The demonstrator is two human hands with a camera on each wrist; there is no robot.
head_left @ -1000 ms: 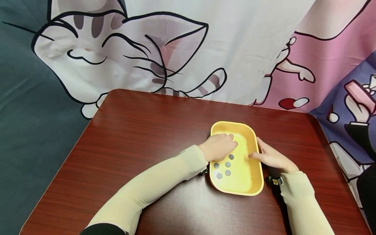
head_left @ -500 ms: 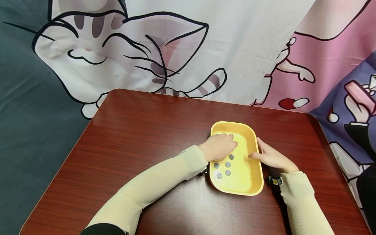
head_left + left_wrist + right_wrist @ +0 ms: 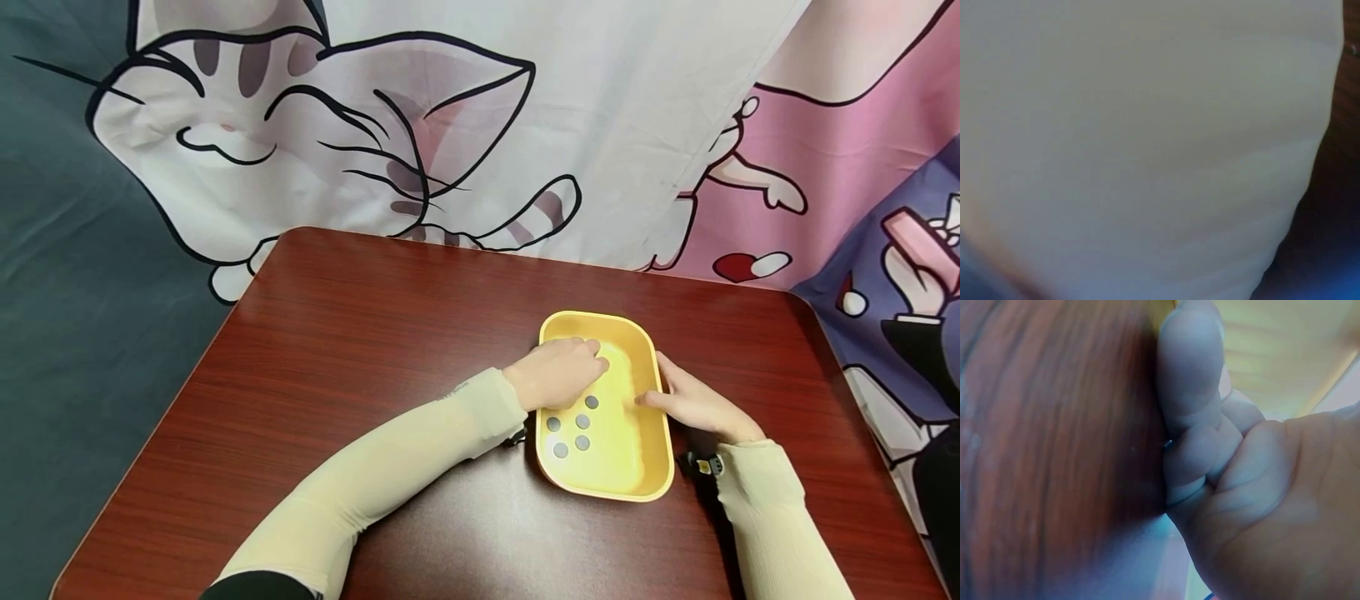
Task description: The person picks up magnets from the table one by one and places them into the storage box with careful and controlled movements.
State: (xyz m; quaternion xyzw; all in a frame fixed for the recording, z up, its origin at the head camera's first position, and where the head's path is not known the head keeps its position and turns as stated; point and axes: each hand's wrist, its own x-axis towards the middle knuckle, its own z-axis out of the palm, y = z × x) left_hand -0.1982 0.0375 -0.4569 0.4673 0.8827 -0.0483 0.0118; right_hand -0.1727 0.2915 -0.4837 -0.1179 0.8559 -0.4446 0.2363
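Observation:
A yellow rectangular tray [image 3: 606,487] with rounded corners lies on the table. Inside it, toward the left, are several flat grey discs [image 3: 582,422] that look like coins. My left hand [image 3: 557,372] reaches over the tray's left wall, back of the hand up, beside the discs. Its fingertips point down into the tray, and whatever lies under them is hidden. On the right side my right hand [image 3: 699,403] holds the tray wall, thumb over the rim and fingers outside. The right wrist view shows its curled fingers [image 3: 1191,369] close against the tabletop.
The reddish-brown wooden table [image 3: 390,308] extends around the tray, its far edge against a cartoon-printed cloth [image 3: 615,125]. A pale sleeve [image 3: 1147,125] fills most of the left wrist view. Something black [image 3: 937,483] stands past the table's right edge.
My left wrist and forearm have shifted very slightly to the left. The right hand, tray and discs keep their places; the head view has moved a tiny bit.

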